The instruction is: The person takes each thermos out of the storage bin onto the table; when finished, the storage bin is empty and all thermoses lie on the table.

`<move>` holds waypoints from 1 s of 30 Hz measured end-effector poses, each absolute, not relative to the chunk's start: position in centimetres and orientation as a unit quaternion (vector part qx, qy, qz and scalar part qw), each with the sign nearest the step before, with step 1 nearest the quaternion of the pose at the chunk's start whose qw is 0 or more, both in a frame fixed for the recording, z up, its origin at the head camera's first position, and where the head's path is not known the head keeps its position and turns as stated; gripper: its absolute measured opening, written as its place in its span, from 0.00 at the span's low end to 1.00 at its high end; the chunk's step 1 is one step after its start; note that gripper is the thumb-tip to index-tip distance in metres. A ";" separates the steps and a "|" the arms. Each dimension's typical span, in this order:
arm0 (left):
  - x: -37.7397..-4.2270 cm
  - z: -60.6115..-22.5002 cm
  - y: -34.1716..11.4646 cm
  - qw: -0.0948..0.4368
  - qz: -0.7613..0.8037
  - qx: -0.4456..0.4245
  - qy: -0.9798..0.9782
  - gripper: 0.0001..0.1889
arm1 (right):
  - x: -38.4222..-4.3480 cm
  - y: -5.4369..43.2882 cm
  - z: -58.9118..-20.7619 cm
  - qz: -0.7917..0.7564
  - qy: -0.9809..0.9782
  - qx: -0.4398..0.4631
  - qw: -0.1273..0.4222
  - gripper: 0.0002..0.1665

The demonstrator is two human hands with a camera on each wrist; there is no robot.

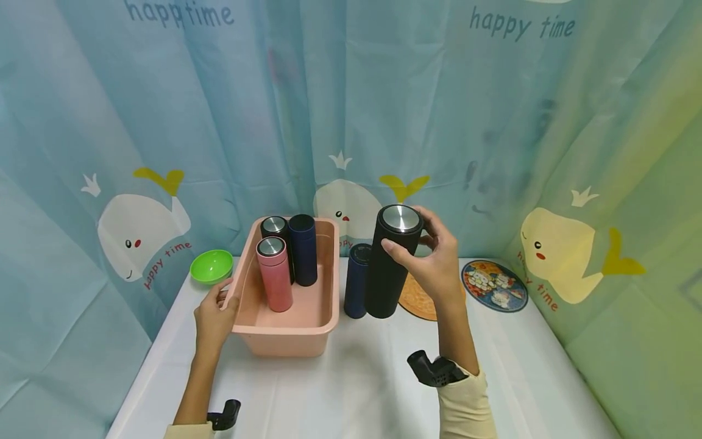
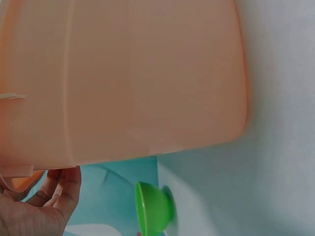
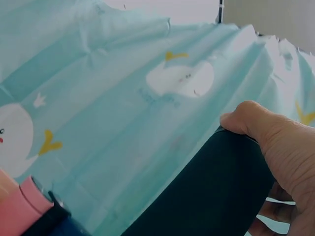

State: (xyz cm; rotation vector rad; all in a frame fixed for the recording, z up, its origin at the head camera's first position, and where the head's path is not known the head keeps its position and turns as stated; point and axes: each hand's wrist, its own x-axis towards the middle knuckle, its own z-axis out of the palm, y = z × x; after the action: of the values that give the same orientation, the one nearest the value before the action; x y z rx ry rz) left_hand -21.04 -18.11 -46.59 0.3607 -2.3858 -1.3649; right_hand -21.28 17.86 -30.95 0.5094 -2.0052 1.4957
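My right hand [image 1: 433, 256] grips a large black thermos flask [image 1: 386, 268] near its silver-topped lid, to the right of the pink plastic tub [image 1: 290, 330]. In the right wrist view the thumb lies along the upper end of the black flask [image 3: 206, 182], with the fingers wrapped behind it. My left hand [image 1: 214, 314] holds the tub's left rim, its fingers curled at the edge in the left wrist view. Inside the tub stand a pink thermos [image 1: 276, 280], a dark blue thermos [image 1: 304, 253] and a black thermos [image 1: 274, 225] partly hidden behind the pink one.
Another dark blue thermos [image 1: 356, 283] stands on the white table [image 1: 351, 390] between tub and raised flask. A green bowl [image 1: 211, 267] lies left of the tub. Behind my right hand is an orange round mat [image 1: 419, 299], and farther right a patterned round mat [image 1: 495, 286]. Curtains surround the table.
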 end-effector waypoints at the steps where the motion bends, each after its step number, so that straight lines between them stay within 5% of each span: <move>1: -21.0 -46.6 -18.1 0.183 -0.484 0.129 -0.846 0.21 | -21.4 18.0 -31.2 0.560 -0.755 0.182 0.288 0.35; 30: -21.2 -46.8 -18.0 0.183 -0.478 0.131 -0.849 0.21 | -25.3 21.6 -39.5 0.531 -0.819 0.025 0.213 0.43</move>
State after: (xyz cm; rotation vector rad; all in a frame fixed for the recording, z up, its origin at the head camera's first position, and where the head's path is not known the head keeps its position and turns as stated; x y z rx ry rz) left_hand -21.21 -18.04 -46.83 0.3699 -2.3941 -1.3487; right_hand -25.27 21.58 -39.55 0.0697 -2.2747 1.4752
